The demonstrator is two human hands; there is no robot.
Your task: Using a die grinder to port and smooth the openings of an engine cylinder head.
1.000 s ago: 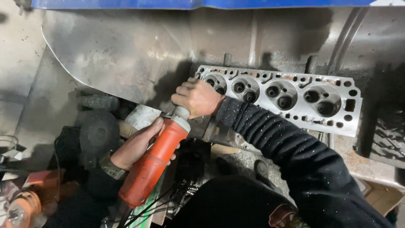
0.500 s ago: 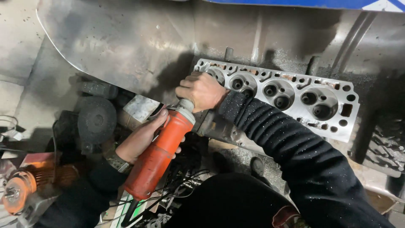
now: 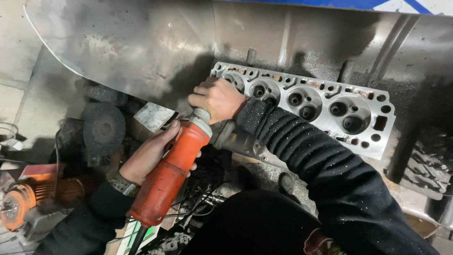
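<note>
An orange power grinder (image 3: pixel 167 177) slants from lower left up to the left end of a grey metal cylinder head (image 3: pixel 330 113). My left hand (image 3: pixel 148 153) wraps around the orange body. My right hand (image 3: pixel 217 99) closes over the grinder's front end, pressing it at the head's left corner. The tool's tip is hidden under my right hand. The cylinder head lies on a metal bench, its round chambers and bolt holes facing up. My dark sleeves are speckled with dust.
A curved sheet-metal panel (image 3: pixel 122 47) stands behind the work. A dark round grinding disc (image 3: pixel 104 127) lies at left. An orange motor-like machine (image 3: pixel 28 203) sits at lower left. Cables (image 3: pixel 198 208) run under the grinder. Dark metal debris (image 3: pixel 429 165) lies at right.
The view has shifted, so the grinder and cylinder head sit a little lower and further right in the frame. Both hands keep the same grip on the grinder.
</note>
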